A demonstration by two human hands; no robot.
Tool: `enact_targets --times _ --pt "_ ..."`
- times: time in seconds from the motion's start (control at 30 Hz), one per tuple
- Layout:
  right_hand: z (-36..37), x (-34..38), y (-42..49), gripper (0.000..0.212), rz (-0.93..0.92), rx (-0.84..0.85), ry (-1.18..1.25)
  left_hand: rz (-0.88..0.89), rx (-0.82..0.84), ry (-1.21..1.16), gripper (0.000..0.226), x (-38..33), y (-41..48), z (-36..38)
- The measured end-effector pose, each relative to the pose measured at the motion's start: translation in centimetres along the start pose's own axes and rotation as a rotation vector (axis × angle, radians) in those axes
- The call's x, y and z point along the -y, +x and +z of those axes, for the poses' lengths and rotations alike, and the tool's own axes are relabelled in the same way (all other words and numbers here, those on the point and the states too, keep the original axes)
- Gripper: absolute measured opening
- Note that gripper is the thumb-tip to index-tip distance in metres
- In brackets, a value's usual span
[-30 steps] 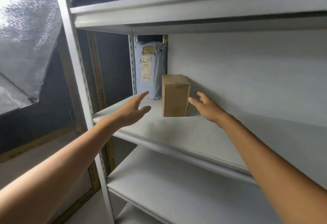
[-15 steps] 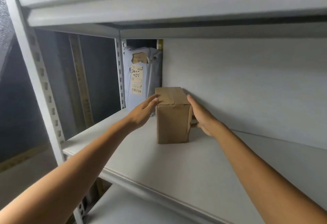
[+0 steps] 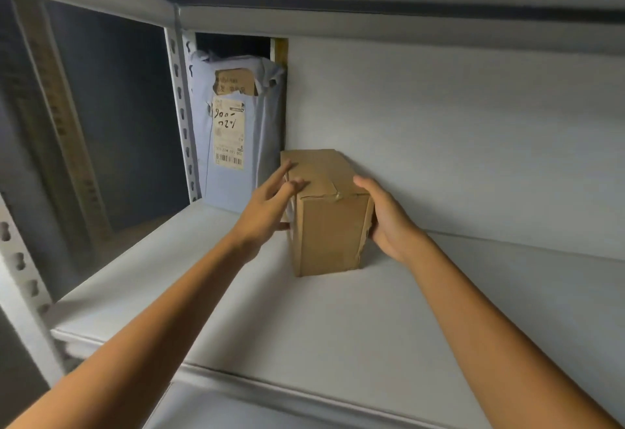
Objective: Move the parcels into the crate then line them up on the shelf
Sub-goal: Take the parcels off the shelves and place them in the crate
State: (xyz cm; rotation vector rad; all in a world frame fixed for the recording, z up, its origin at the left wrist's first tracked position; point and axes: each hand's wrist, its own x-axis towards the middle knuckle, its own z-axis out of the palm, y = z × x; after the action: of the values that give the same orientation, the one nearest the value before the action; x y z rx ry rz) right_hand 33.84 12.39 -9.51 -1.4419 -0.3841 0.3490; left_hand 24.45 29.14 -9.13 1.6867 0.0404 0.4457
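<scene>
Standing upright on the shelf [image 3: 304, 327] near the back wall is one brown cardboard box [image 3: 329, 232], just right of a grey bagged parcel [image 3: 236, 144] whose lower right corner is hidden behind the left hand [image 3: 270, 205]. The left hand lies with straight fingers against the box's upper left edge. The right hand [image 3: 389, 222] sets its palm to the right face, fingers hidden, grip not determinable. Against half a second earlier, the box is unmoved and both hands remain at its sides.

Bare left forearm [image 3: 152, 320] (right forearm [image 3: 490, 310] too)
</scene>
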Motion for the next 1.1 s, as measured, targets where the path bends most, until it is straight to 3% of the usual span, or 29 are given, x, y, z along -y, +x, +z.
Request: enact_targets --times 0.2,0.43,0.57,0.7,0.93,1.1 --pt "0.0 0.1 -4.5 0.029 -0.122 -0.018 -0.050 0.071 0.046 -0.042 0.061 -0.5 -2.5 0.9" --pt "-1.8 -0.6 -11.1 0.029 -0.140 -0.019 -0.016 0.104 0.140 0.030 0.076 -1.4 -8.1 3.1" --pt "-3.4 -1.5 -14.2 0.047 -0.257 -0.127 -0.083 0.173 0.118 0.163 0.057 -2.1 -11.4 5.8" --pt "-5.7 -1.9 -16.8 0.048 -0.304 -0.182 -0.150 0.265 0.087 0.329 0.059 -2.8 -13.7 8.4" --pt "-8.3 -1.0 -19.1 0.049 -0.340 -0.263 -0.210 0.207 0.146 0.193 0.076 -3.5 -14.3 11.3" --pt "-11.3 0.4 -20.6 0.056 -0.319 -0.364 -0.256 0.261 0.277 0.132 0.091 -4.0 -12.9 14.5"
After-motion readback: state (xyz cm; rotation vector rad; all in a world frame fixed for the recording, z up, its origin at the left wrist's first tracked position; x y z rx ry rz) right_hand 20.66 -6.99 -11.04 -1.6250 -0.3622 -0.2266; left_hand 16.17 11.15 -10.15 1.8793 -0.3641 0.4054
